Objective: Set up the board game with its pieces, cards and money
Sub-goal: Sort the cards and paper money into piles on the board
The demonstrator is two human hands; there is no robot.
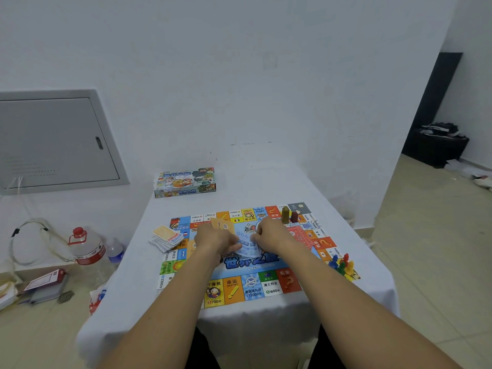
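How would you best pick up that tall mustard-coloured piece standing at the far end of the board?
Probably pinch the tall mustard-coloured piece by its two long sides near the top, coming straight down from above. It stands upright and narrow, and a dark red piece stands close on its right, so a sideways approach risks toppling one.

A bare, sparsely furnished room, probably in a home or a plain rented space. A small table (266, 187) under a white cloth stands against a blank white wall. Left of the table, a grey metal panel door (57, 139) is set low in the wall, with a large water bottle (87, 249) on the tiled floor. Right of the table, a dark doorway (436, 102) opens.
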